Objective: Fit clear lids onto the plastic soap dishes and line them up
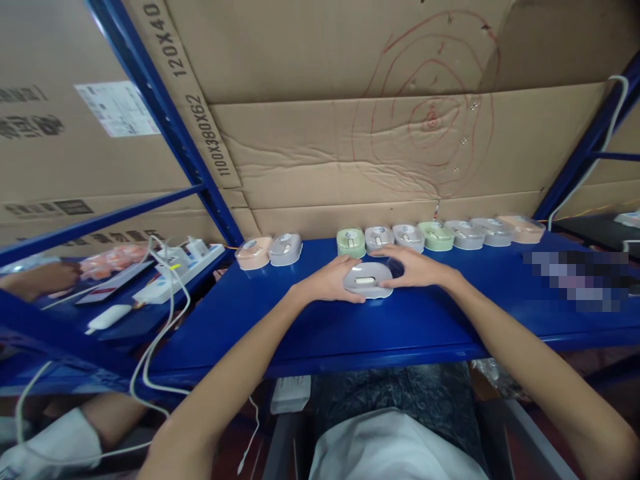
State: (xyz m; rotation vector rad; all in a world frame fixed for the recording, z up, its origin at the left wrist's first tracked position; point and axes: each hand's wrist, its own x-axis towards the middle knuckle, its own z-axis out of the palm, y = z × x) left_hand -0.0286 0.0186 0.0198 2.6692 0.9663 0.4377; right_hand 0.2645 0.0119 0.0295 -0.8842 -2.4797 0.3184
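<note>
A grey rounded plastic box (369, 273) with a white oblong piece on top is between my hands, just above or on the blue tabletop (320, 327). My left hand (333, 279) curls around its left side, thumb along the near edge. From the right, my right hand (417, 267) grips the other side, fingers over the far edge. Behind them stands a row of similar boxes, among them a green box (351, 243), a grey box (379, 239) and another green box (436, 236).
A peach box (253, 253) and a grey box (285, 249) stand farther left. A power strip (173, 273) with white cables lies beyond the blue rack post (215, 207). Another person's hand (43, 280) is at far left. Cardboard (300, 153) closes the back.
</note>
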